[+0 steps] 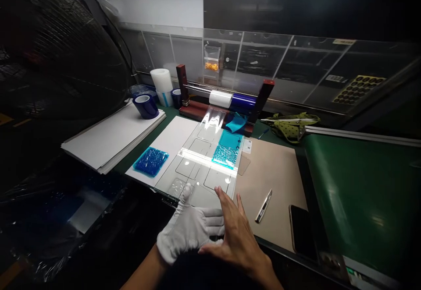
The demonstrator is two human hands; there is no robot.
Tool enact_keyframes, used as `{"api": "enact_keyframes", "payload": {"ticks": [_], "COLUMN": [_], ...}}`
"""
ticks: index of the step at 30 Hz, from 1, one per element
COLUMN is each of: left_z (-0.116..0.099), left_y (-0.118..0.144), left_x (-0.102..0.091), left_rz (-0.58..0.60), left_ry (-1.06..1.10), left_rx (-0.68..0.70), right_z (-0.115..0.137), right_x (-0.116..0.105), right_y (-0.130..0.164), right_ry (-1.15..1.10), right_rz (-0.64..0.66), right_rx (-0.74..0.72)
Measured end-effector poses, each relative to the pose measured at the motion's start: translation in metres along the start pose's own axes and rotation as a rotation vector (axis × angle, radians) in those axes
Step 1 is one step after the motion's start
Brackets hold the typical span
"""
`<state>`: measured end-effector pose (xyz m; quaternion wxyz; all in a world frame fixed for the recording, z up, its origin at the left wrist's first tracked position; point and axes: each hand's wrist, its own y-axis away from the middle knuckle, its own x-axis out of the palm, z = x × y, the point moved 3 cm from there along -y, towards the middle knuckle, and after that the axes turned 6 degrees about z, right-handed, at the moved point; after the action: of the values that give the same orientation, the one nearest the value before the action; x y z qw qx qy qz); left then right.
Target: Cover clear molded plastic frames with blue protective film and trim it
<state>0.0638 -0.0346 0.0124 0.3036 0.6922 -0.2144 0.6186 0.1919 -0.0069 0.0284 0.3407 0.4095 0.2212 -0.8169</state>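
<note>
My left hand, in a white glove, is at the front edge of the table with its palm turned up, thumb raised and fingers stretched to the right. Bare and with fingers apart, my right hand faces it, its thumb by the gloved fingers. I cannot tell whether a thin clear piece is between them. Beyond the hands lies a clear sheet with black rounded outlines. A teal film piece rests on its right part. A small clear piece sits close to my left thumb.
A roll holder with white and blue film rolls stands at the back. Left are a blue square pack, a paper stack and a blue tape roll. On the right lie a pen, a phone and a green pouch.
</note>
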Motion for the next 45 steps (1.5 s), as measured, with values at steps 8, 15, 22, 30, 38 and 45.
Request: {"api": "enact_keyframes", "payload": {"ticks": [8, 15, 22, 30, 38, 45], "left_z": [-0.034, -0.048, -0.046, -0.051, -0.064, -0.075], "left_y": [0.016, 0.083, 0.124, 0.128, 0.133, 0.12], "left_x": [-0.014, -0.088, -0.119, -0.129, -0.126, -0.114], "left_rz": [0.009, -0.472, -0.574, -0.577, -0.714, -0.513], "left_ry": [0.07, 0.339, 0.545, 0.618, 0.557, 0.545], "left_rx": [0.062, 0.3, 0.493, 0.567, 0.577, 0.489], "right_z": [0.002, -0.037, -0.064, -0.075, -0.105, -0.201], "right_x": [0.035, 0.068, 0.12, 0.139, 0.09, 0.04], "right_y": [-0.04, -0.119, -0.171, -0.184, -0.162, -0.175], "right_ry": [0.114, 0.354, 0.44, 0.44, 0.309, -0.016], "right_rz": [-0.043, -0.226, -0.107, -0.002, -0.314, -0.454], "right_rx": [-0.014, 0.116, 0.082, 0.077, 0.367, 0.897]}}
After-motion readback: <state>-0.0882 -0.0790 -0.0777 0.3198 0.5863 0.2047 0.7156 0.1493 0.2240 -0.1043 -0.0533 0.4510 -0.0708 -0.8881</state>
